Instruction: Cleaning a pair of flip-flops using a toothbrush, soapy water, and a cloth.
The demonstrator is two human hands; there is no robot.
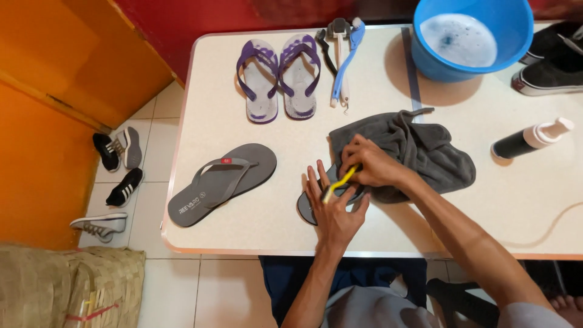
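Note:
My left hand (pixel 333 206) lies flat with spread fingers on a dark grey flip-flop (pixel 307 208) near the table's front edge, pressing it down. My right hand (pixel 371 163) is closed around a small yellow-handled brush (pixel 337 182), its tip against that flip-flop. Most of the flip-flop is hidden under both hands. A grey towel (pixel 425 152) is bunched right behind my right hand. The matching grey flip-flop (pixel 222 182) lies sole-up side visible to the left, apart from my hands.
On the white table (pixel 243 237): a purple flip-flop pair (pixel 278 78), long-handled brushes (pixel 341 58), a blue basin of soapy water (pixel 467 39), black sneakers (pixel 549 61), a black pump bottle (pixel 528 141). Shoes (pixel 118 176) lie on the tiled floor at left.

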